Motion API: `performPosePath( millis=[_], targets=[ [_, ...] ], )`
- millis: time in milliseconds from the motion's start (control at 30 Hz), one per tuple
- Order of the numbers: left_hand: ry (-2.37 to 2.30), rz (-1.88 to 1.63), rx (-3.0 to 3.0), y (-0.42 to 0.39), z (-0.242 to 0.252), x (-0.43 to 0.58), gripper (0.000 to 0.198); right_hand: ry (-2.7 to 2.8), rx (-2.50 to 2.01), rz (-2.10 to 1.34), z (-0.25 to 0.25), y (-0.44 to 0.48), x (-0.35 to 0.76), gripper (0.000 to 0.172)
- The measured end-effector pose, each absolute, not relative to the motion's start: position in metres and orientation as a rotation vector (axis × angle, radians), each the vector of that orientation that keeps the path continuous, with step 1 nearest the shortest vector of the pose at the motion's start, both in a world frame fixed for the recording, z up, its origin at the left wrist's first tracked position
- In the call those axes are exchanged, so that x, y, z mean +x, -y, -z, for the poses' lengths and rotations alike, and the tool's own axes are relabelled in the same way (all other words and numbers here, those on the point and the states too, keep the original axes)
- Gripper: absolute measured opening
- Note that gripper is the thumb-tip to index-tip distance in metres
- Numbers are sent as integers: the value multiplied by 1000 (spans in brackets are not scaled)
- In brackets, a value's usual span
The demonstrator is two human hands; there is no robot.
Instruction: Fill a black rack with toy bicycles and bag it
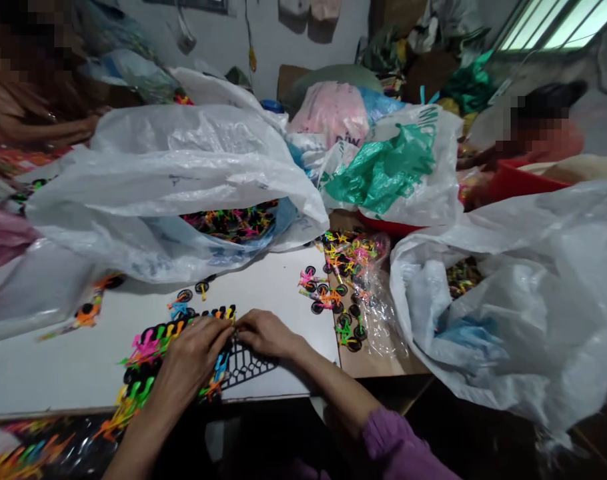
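In front of the big white bag [183, 167], a flat black lattice [248, 365] of thin bars lies beside neon-coloured toy pieces [148, 343]. The left hand [196, 350] and right hand [268, 333] meet at its far edge, fingers curled; what they grasp, I cannot tell.

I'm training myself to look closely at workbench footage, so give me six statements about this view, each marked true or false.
1. The left hand and right hand are close together near a black lattice piece. True.
2. The black lattice piece lies to the left of the left hand. False: it lies to the right of it.
3. A purple sleeve shows on the right arm. True.
4. Every sack is tied shut. False: the white sack at the far right gapes open.
5. A brown surface adjoins the white tabletop. True.
6. All the small plastic pieces are black. False: pink pieces, for example, lie beside the left hand.
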State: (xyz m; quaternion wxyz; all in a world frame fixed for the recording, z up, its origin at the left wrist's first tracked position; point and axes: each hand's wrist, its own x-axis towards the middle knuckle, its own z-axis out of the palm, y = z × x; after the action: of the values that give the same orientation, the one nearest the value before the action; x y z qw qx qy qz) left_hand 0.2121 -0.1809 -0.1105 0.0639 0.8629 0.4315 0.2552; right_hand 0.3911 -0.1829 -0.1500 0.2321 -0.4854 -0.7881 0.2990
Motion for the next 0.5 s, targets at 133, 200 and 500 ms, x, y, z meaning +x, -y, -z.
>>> performPosePath(
  millis=[133,200,500],
  targets=[
    [-1319,-788,2618,186,112,209,27,1936,-1937,-490,135,170,475,22],
    [-1324,-783,2615,185,113,208,28,1920,-2244,-341,129,155,511,17],
    [-1506,-606,2572,170,106,213,27,1894,-1666,-577,116,156,457,17]
  ],
)
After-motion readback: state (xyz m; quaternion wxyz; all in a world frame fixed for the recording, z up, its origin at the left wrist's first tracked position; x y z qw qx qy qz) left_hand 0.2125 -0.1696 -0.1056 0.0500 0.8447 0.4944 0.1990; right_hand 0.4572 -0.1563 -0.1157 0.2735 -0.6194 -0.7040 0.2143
